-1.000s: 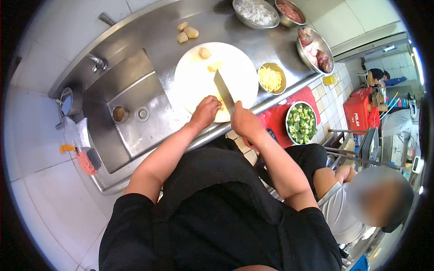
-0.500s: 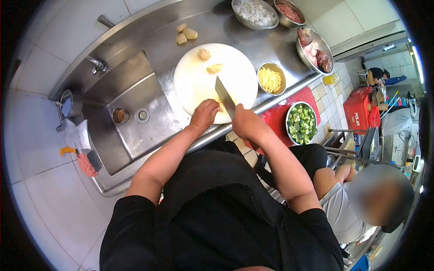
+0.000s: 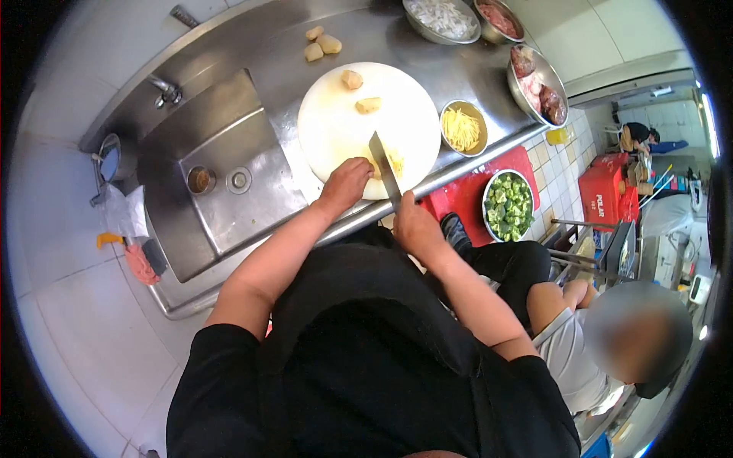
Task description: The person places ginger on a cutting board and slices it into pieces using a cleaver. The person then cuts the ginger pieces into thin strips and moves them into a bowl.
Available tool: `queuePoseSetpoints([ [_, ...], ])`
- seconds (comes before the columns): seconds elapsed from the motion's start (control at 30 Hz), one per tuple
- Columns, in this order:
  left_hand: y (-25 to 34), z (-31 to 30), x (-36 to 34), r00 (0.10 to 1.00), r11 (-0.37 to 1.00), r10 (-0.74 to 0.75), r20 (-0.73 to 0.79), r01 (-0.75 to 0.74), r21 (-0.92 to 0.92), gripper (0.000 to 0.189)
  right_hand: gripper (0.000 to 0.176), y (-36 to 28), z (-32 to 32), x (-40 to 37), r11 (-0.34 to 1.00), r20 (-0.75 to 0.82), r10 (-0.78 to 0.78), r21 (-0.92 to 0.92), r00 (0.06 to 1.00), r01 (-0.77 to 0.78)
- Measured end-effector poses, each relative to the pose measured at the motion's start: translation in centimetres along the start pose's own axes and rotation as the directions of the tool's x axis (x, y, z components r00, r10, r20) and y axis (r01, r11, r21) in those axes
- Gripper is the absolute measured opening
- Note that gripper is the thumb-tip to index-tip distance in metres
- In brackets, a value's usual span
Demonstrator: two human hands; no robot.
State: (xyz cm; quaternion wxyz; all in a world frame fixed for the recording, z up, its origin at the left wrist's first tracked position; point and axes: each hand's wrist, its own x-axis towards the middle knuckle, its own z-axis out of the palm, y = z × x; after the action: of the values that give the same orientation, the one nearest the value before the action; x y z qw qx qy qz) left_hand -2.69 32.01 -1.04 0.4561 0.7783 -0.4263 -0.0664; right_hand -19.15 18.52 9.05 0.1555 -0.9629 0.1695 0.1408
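Note:
My right hand (image 3: 418, 227) grips a cleaver (image 3: 386, 169), its blade angled up and left over the round white cutting board (image 3: 324, 107). On the board's near side, my left hand (image 3: 347, 183) has curled fingers pressed on a pale yellow piece of ginger, mostly hidden beneath them, left of the blade. Thin yellow shreds (image 3: 396, 160) lie to the blade's right. Two peeled pieces rest farther up the board: one ginger piece (image 3: 368, 105) with a cut face and a smaller ginger knob (image 3: 352, 79). Yellow ginger strips (image 3: 461, 129) fill a metal bowl right of the board.
Several peeled pieces (image 3: 329, 44) lie on the steel counter behind the board. A sink (image 3: 221, 160) is at left. Bowls of white strips (image 3: 443, 19), red meat (image 3: 498, 19) and larger meat chunks (image 3: 551, 103) stand at right. Cut green vegetables (image 3: 508, 206) sit lower, near a seated person (image 3: 576, 359).
The view has shifted slightly, with the board appearing a little higher. The cleaver stands more upright in view and more yellow shreds show right of its blade.

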Motion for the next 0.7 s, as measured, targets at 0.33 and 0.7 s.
queuePoseSetpoints([
  [0.33,-0.6,0.4,0.1,0.999,0.999,0.021,-0.030,-0.020,0.030,0.010,0.032,-1.2,-4.0,1.1,0.995,0.128,0.064,0.070,0.990,-0.073],
  [0.7,-0.5,0.2,-0.2,0.999,0.999,0.029,-0.029,-0.028,0.023,0.011,0.030,-2.0,-5.4,1.6,0.995,0.128,0.056,0.075,0.990,-0.066],
])
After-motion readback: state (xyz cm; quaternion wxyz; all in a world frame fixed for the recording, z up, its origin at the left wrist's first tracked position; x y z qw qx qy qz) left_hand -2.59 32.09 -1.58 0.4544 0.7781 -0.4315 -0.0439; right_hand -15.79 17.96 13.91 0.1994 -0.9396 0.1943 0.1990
